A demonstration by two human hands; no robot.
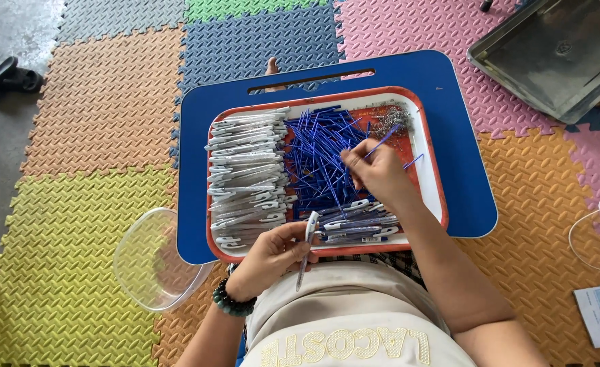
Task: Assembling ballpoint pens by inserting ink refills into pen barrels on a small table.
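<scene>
The red tray (430,178) at the centre of the frame is crowded: white pen barrels (245,170) fill its left part, blue refills (317,160) its middle, and finished pens (357,228) its lower edge. Bare blue surface (449,95) is left around the tray's right and upper sides. Lower left, room is taken by a clear plastic bowl (151,261); upper right, by a metal tray (558,54).

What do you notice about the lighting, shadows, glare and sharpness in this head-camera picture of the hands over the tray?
Head view: soft, even daylight, with only faint shadows under the right hand and the left hand; mild glare on the clear plastic bowl and the metal tray; the blue refills look sharp, and the floor mats bend slightly near the edges, suggesting a wide lens.
</scene>
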